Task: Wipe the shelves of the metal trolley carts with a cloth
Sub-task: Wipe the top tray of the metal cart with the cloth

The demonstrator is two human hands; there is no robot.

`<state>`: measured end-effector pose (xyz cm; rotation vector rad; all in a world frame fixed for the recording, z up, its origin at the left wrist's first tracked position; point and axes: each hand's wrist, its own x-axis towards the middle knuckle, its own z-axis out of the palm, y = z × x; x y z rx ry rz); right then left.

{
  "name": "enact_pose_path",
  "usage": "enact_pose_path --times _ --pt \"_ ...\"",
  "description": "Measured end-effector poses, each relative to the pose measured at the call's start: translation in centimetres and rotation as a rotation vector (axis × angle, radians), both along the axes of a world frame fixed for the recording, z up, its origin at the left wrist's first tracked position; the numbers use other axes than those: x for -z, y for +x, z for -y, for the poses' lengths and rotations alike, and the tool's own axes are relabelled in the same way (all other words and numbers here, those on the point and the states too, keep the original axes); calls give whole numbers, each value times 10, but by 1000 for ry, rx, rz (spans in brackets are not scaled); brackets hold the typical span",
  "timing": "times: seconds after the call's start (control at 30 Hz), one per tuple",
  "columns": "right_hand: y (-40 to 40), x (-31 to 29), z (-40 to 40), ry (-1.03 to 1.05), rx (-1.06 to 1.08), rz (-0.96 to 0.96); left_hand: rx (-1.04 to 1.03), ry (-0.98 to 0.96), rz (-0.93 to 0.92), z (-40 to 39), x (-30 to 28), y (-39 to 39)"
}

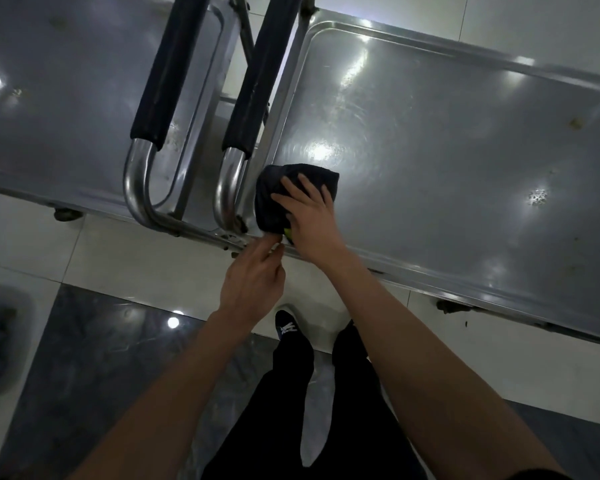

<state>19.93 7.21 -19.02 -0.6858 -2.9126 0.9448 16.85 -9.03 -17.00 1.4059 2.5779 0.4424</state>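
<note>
1. Your forearms fill the near part of the view and lead up to the cloth point(293, 199), a dark bunched wad lying in the near left corner of the right shelf point(447, 140), just beside the rim.
2. Your right hand point(309, 216) presses down on the cloth with its fingers spread nearly straight. A bit of yellow-green shows under the palm; you cannot tell what it is.
3. Your left hand point(253, 278) reaches to the shelf's near edge with its fingers loosely extended. The fingertips come close to the cloth's lower edge, but whether they pinch it cannot be told.
4. Expect the cloth to be soft and light, so it will bunch and slide easily on the slick metal. Keep a flat palm on its middle, or gather its loose edges under your fingers, so it does not roll up.
5. Specks and stains remain toward the far right of the shelf, so much of the wiping looks undone.
6. Beside it stand two black padded handles point(253, 74) and the left cart's shelf point(66, 98).
7. Your shoe point(287, 326) bears a white logo, too small to read. No other writing shows.
</note>
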Motion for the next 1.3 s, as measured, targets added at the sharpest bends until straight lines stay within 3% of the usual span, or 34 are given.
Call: enact_pose_path --times 0.3,0.47,0.83,0.93,1.1,1.3 --pt "16 0 1 2 -10 -24 59 -85 -115 2 -1 -1" --pt "50 1 -6 11 43 -48 73 -244 -158 -2 -10 5" --pt "168 -5 -55 16 136 8 -95 -418 -133 -34 -31 20" --pt "196 -8 -66 6 175 13 -86 -375 -150 -53 -33 27" --pt "235 -9 -88 -9 290 26 155 -225 -104 -111 -31 89" --pt "289 -11 -117 -6 372 36 218 -202 -104 -160 -17 138"
